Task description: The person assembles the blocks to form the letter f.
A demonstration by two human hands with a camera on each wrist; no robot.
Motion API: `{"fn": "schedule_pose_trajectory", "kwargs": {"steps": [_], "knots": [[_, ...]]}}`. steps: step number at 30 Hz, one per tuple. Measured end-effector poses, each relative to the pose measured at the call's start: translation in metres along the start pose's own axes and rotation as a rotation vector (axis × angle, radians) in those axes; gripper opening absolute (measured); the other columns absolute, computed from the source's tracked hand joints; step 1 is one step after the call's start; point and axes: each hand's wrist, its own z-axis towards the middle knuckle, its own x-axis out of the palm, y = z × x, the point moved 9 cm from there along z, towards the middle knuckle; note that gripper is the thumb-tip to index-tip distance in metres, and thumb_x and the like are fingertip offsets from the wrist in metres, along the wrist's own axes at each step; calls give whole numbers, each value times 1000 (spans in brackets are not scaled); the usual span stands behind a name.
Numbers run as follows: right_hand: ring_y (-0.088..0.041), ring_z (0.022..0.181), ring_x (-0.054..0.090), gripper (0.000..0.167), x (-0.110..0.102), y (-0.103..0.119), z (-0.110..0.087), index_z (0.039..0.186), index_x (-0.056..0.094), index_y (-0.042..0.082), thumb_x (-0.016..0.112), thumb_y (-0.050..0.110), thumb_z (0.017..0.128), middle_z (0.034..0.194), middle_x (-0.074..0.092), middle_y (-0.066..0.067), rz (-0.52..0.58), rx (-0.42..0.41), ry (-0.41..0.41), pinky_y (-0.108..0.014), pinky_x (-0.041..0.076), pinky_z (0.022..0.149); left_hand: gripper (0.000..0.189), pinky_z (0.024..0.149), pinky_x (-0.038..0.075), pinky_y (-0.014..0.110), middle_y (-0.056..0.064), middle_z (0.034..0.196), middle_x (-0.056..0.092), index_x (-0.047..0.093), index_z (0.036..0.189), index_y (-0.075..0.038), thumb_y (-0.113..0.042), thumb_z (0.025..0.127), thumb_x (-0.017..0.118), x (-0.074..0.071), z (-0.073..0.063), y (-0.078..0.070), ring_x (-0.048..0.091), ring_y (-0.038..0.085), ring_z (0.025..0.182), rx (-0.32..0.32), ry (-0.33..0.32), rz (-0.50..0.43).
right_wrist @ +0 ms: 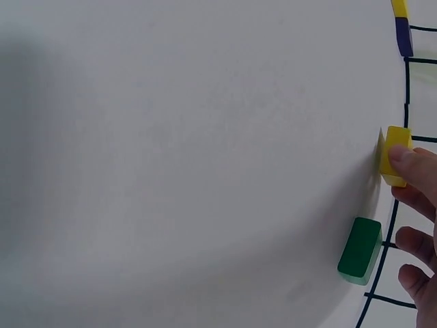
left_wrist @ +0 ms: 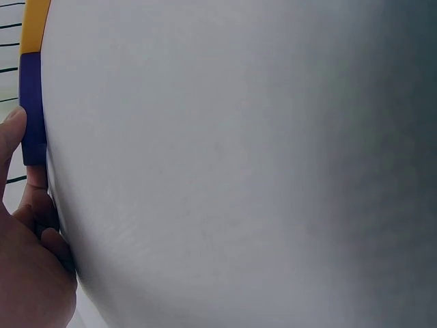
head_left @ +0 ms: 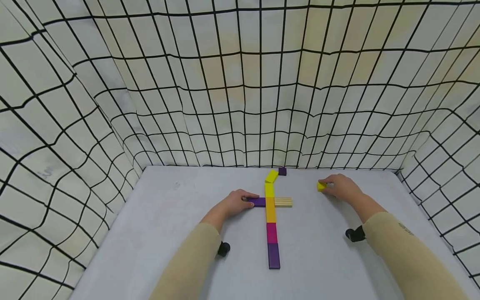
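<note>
My left hand [head_left: 234,202] pinches the outer end of a purple block [head_left: 257,202], which meets the side of a column of blocks. In the left wrist view, that purple block [left_wrist: 32,102] touches an orange one [left_wrist: 34,26]. Over at the right, my right hand [head_left: 342,187] holds a small yellow block [head_left: 321,186] between thumb and fingers. The right wrist view shows this yellow block [right_wrist: 396,154] just off the surface, its shadow beside it. A green block [right_wrist: 360,251] lies close to the hand there; in the head view I cannot see it.
The column has yellow [head_left: 269,190], orange [head_left: 271,210], magenta [head_left: 271,232] and purple [head_left: 273,256] blocks. A tilted yellow block [head_left: 271,176] and a dark purple block [head_left: 282,171] continue its far end. Striped pale wood [head_left: 283,202] juts right. Black netting [head_left: 260,87] surrounds the white table [head_left: 150,233].
</note>
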Motion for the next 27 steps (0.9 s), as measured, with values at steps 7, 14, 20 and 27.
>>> {"fn": "schedule_pose_trajectory", "kwargs": {"steps": [7, 14, 20, 27], "knots": [[-43, 127, 47, 39, -5, 14, 5, 131, 66, 11, 68, 21, 94, 131, 61, -19, 9, -11, -38, -59, 35, 106, 32, 110, 33, 53, 8, 138, 54, 68, 129, -33, -26, 97, 64, 1, 1, 3, 45, 31, 128, 1, 0, -6], [-42, 130, 46, 37, -3, 31, 19, 131, 66, 13, 67, 22, 95, 134, 60, -17, -29, -28, -69, -58, 34, 108, 32, 110, 33, 53, 8, 137, 55, 68, 129, -33, -26, 97, 64, 0, 2, 2, 46, 30, 128, 10, 1, -13], [-40, 130, 46, 35, 7, 47, 33, 131, 66, 12, 64, 20, 97, 135, 60, -17, -21, -6, -76, -57, 34, 109, 33, 110, 33, 52, 8, 136, 56, 68, 129, -31, -24, 97, 64, 2, 1, 2, 46, 30, 129, 12, 3, -10], [-40, 129, 47, 35, 17, 60, 46, 132, 65, 13, 62, 20, 98, 135, 58, -18, -3, 39, -72, -56, 36, 108, 33, 110, 34, 52, 8, 135, 57, 68, 130, -29, -24, 98, 63, 1, 2, 1, 46, 30, 128, 19, -7, 7]]}}
